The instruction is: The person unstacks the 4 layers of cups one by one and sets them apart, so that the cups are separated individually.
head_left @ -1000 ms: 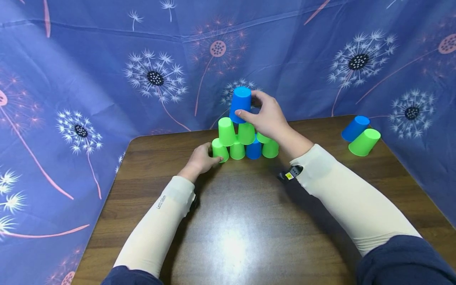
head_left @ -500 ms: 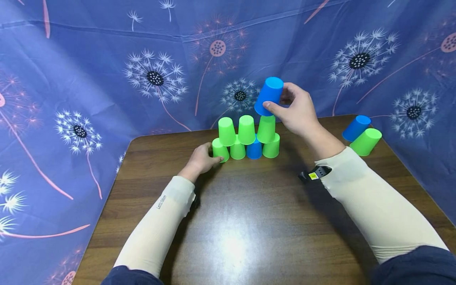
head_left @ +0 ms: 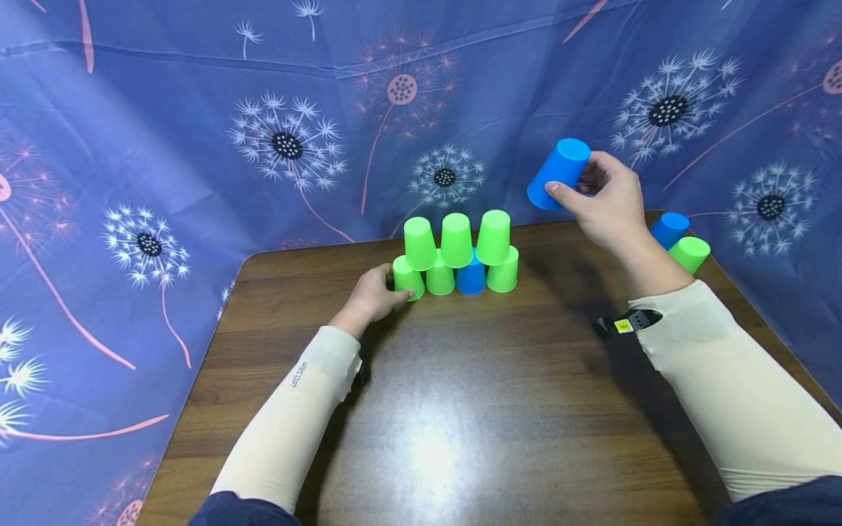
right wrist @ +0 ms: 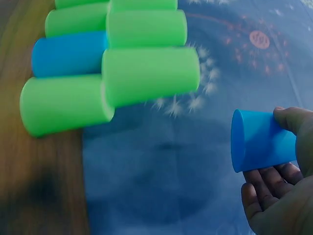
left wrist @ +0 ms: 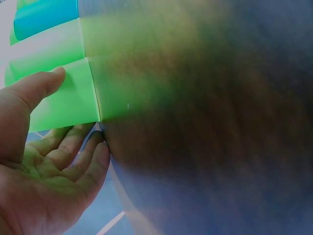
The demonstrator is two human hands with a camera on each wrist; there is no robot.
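Green and blue plastic cups stand upside down in two rows at the back of the table. Three green cups, the middle one a green cup (head_left: 457, 241), form the upper row. Below are green cups and one blue cup (head_left: 471, 276). With thumb in front and fingers behind, my left hand (head_left: 370, 296) holds the leftmost lower green cup (head_left: 406, 275); the left wrist view shows the thumb on its wall. My right hand (head_left: 608, 201) grips another blue cup (head_left: 559, 174) in the air, right of the rows and tilted, its mouth facing down and left.
At the table's right edge, a blue cup (head_left: 669, 229) and a green cup (head_left: 691, 253) stand partly hidden behind my right wrist. A blue dandelion-print cloth (head_left: 276, 197) hangs right behind the wooden table (head_left: 460, 380).
My right hand has carried the blue cup from over the upper row to the right, uncovering the upper right green cup. My left hand has stayed at its cup.
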